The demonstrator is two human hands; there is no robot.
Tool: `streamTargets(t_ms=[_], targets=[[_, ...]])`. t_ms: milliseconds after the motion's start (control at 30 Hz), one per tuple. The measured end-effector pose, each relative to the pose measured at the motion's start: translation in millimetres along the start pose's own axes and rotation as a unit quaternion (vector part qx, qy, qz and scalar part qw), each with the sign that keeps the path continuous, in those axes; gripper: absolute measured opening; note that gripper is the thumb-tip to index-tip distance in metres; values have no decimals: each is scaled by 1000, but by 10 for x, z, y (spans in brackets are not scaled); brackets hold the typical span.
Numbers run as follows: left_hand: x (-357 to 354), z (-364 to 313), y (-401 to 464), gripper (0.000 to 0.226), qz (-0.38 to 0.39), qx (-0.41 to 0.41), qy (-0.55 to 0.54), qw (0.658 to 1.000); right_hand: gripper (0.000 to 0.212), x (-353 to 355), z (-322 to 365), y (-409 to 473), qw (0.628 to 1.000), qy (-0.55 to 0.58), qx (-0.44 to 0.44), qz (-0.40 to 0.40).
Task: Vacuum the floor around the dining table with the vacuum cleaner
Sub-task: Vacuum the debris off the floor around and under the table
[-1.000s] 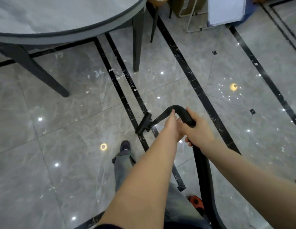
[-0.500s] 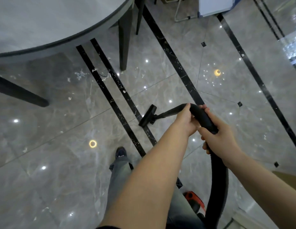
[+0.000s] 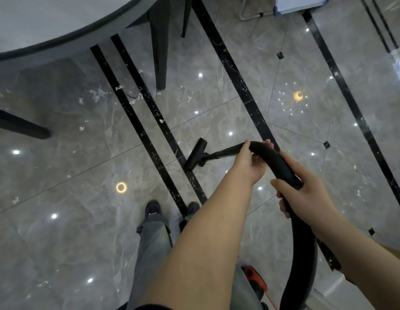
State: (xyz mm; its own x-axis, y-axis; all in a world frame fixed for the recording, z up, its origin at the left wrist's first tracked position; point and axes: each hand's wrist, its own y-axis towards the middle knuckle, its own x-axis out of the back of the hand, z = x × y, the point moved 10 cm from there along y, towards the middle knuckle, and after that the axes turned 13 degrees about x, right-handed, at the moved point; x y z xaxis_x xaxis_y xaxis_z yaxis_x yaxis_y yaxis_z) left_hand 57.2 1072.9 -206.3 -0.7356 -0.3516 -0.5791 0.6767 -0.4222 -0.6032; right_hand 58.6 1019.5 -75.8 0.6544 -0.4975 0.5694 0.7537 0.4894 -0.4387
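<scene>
My left hand [image 3: 248, 162] grips the black vacuum wand where it meets the curved handle. My right hand [image 3: 306, 195] is wrapped around the black hose [image 3: 304, 253] lower down. The wand runs forward and left to the black floor nozzle [image 3: 195, 154], which rests on the glossy grey marble floor beside a black inlay stripe. White scraps of debris [image 3: 97, 95] lie scattered on the floor under the edge of the round grey dining table [image 3: 60, 44]. The red vacuum body [image 3: 253, 277] shows partly behind my legs at the bottom.
A dark table leg [image 3: 160, 52] stands just beyond the nozzle, another leg [image 3: 20, 126] slants at the left. A thin chair leg [image 3: 186, 16] and a white metal frame [image 3: 250, 16] are at the top. My shoes [image 3: 152, 210] stand near the double black stripes.
My two hands have slid apart along the handle and hose. The view has tilted down and closer to the table, and the nozzle sits a little farther right along the stripe.
</scene>
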Motion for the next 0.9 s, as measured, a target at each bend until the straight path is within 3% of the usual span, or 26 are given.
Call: streamTargets(t_ms=[233,533,800,900], targets=[[-342,-223,105,31,-20,-38,-106,993,66,8,93,308,998,61,3,1],[-529,-855,-1,28,-13,-102,-81,991,65,-351,329,684,994,103,23,25],[-514,-728,90,27,-6,-69,-206,976,67,-272,392,655,995,96,12,26],[-520,-759,118,21,-1,-73,-183,980,68,-264,411,620,995,92,10,22]])
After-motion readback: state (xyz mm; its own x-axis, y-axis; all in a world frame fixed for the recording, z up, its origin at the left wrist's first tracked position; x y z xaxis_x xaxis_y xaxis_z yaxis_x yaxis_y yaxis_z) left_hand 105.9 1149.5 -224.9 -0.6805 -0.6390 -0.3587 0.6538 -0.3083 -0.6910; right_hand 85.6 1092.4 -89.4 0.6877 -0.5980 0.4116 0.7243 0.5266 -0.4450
